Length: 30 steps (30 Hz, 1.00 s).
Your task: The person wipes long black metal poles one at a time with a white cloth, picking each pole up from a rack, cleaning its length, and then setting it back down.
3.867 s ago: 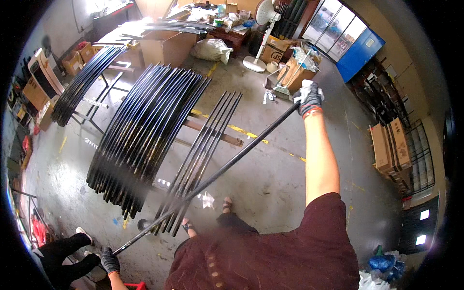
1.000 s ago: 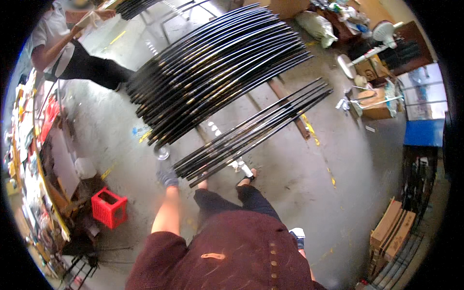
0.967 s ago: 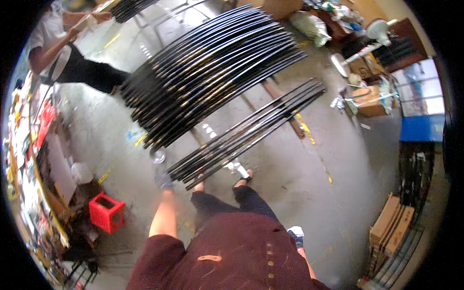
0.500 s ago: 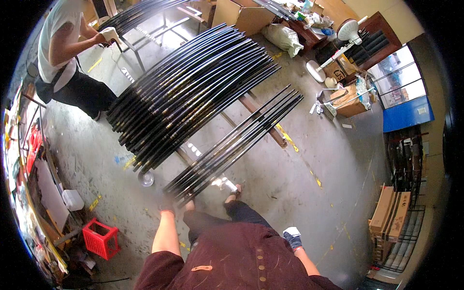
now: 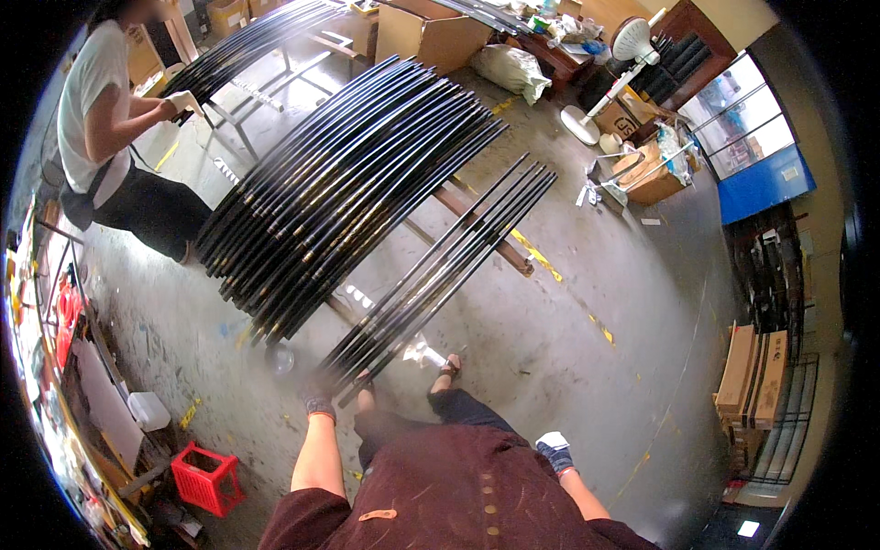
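Several long black rods (image 5: 440, 266) lie in a small group across a brown support bar (image 5: 500, 247). Their near ends reach toward my left hand (image 5: 318, 401), which wears a dark glove. Smeared fingers leave it unclear whether that hand grips or only touches a rod. Just beyond, a large stack of similar black rods (image 5: 357, 183) rests side by side, with gold-brown marks along the near halves. My right hand (image 5: 555, 451), in a blue and white glove, hangs at my right side, away from the rods. How its fingers are bent does not show.
A person (image 5: 110, 128) with a white glove stands at the far left beside another rack of rods (image 5: 266, 41). A red plastic crate (image 5: 207, 478) sits on the floor at left. At right are a standing fan (image 5: 605, 82), an open carton (image 5: 651, 174) and long cardboard boxes (image 5: 750, 376).
My view has turned slightly, so the rods and the far objects appear further left. My left hand stays at the near rod ends, and my right hand still hangs at my side.
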Available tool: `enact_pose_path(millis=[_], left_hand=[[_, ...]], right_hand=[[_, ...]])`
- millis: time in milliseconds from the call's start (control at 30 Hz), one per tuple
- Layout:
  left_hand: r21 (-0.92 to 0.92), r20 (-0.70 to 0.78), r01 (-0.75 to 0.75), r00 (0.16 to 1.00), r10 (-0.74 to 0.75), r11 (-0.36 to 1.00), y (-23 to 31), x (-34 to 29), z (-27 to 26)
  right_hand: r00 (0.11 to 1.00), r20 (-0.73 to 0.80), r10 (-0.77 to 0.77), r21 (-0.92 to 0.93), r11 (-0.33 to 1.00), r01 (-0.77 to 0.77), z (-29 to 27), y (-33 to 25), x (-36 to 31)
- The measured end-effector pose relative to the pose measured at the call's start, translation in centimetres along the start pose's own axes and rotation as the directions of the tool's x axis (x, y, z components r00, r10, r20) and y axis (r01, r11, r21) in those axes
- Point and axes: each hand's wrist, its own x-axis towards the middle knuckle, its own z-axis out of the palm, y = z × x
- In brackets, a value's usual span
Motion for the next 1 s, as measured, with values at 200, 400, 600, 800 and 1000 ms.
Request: enact_pose_path(millis=[200,400,600,800,1000], left_hand=[[0.107,-0.023,-0.026,0.999,0.029,0.994,-3.0,1.4,-0.9],[0.047,-0.020,-0.135,0.990,0.136,0.990,-0.5,-0.3,-1.3],[-0.053,0.036,0.059,0.998,-0.057,0.997,3.0,-2.1,-3.3],[-0.073,-0.113,0.169,0.978,-0.177,0.983,15.3,-3.8,-3.6],[0.209,-0.291,0.295,0.929,-0.229,0.932,17.4,1.8,-4.8]], right_hand=[[0.994,0.108,0.017,-0.053,0.999,-0.011,2.2,1.1,0.3],[0.984,0.163,0.067,-0.072,0.996,-0.056,4.6,2.2,0.4],[0.994,0.103,-0.049,0.023,0.999,0.047,3.4,0.8,1.6],[0.982,0.171,-0.084,-0.068,0.993,0.096,2.9,0.1,1.9],[0.993,0.115,-0.027,-0.009,1.000,0.028,4.1,0.8,2.5]])
